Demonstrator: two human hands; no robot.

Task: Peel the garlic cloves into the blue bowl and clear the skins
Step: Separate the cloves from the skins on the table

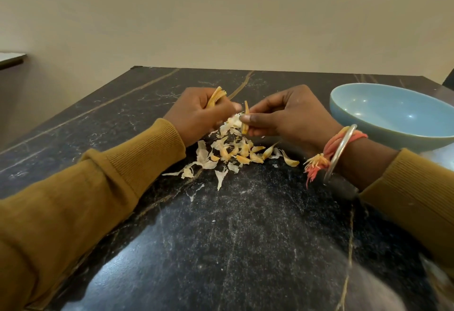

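1. Closest in: dark veined bench (pixel 245 249), glossy, pale streaks. Blurred grey shape (pixel 398 291) at lower right corner, cannot identify.
2. Mustard ribbed sleeves in from both sides: left sleeve (pixel 73 200), right sleeve (pixel 422 187), forearms low over the bench.
3. On right wrist: steel bangle (pixel 337 160), orange thread band (pixel 331 144), tassel (pixel 314 167) hanging off it. Under that wrist, dark rounded object (pixel 344 189) lying on the bench; cannot tell what.
4. Skins pile (pixel 231 153) loose on the bench between the wrists, papery white and tan, directly below both hands. Few stray scraps on the camera side of it.
5. Left grip (pixel 199 114) clamped: fingers curled round a tan fibrous garlic piece (pixel 216 97), frayed end poking out above the fist.
6. Right grip (pixel 287 116) clamped: thumb and fingertips pinching a slim tan clove (pixel 245 119), roughly upright, just beside the left fingertips. White skin scrap (pixel 233 121) between the two hands.
7. Blue bowl (pixel 393 133) on the bench just right of the right grip, not touching it, far side cut off by frame edge. Clove outside it, in the hand.
8. Farthest: plain beige wall (pixel 221 15) behind the bench edge; pale ledge (pixel 12 58) at far left.
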